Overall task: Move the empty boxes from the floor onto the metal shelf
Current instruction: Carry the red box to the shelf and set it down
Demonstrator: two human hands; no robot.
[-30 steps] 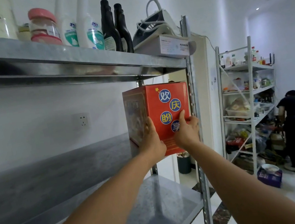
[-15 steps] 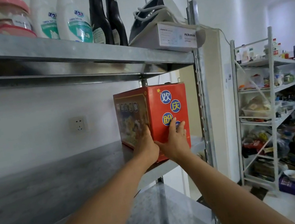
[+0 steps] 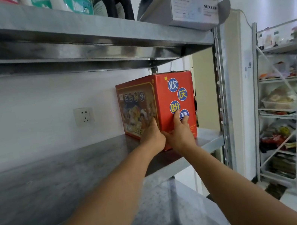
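The grey stainless-steel metal shelf [image 3: 56,177] fills most of my view. The red cardboard box with blue round character labels [image 3: 163,98] stands upright on its middle board at the right end, close beside the perforated upright post [image 3: 221,80] and under the top board that carries a flat white carton [image 3: 191,9]. My hands are together, side by side at the box's near vertical corner: my left hand [image 3: 153,139] lies with straight fingers on the picture-printed face, and my right hand [image 3: 180,134] presses flat on the labelled face.
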